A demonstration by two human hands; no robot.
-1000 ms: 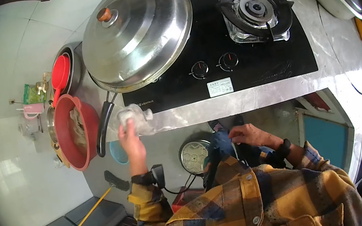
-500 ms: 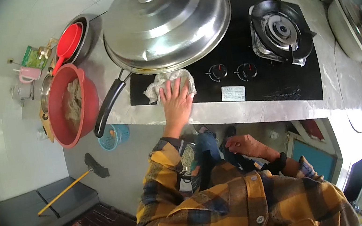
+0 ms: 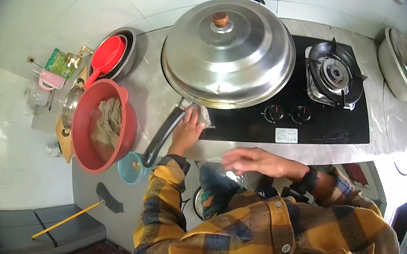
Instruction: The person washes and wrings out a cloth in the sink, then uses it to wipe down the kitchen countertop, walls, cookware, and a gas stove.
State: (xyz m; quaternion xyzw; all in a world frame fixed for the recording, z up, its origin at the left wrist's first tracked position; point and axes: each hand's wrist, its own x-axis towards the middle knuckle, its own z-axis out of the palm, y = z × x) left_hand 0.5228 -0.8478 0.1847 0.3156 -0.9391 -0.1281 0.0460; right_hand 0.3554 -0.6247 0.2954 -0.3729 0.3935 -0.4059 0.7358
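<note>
My left hand presses on a pale, crumpled cloth at the front left edge of the black gas stove. The hand covers most of the cloth. Close beside it runs the black handle of a wok, and above stands the wok's big domed steel lid with a wooden knob. My right hand hovers in front of the counter edge, its fingers stretched out, slightly blurred and holding nothing.
Left on the counter, a red basin holds a wet cloth, beside a red ladle in metal bowls. A bare burner is at right, with a lidded pot beyond. Below are a blue basket and a broom.
My left hand and the cloth have moved left, in beside the wok handle. My right hand has risen from low by my body toward the counter edge. The camera view has shifted.
</note>
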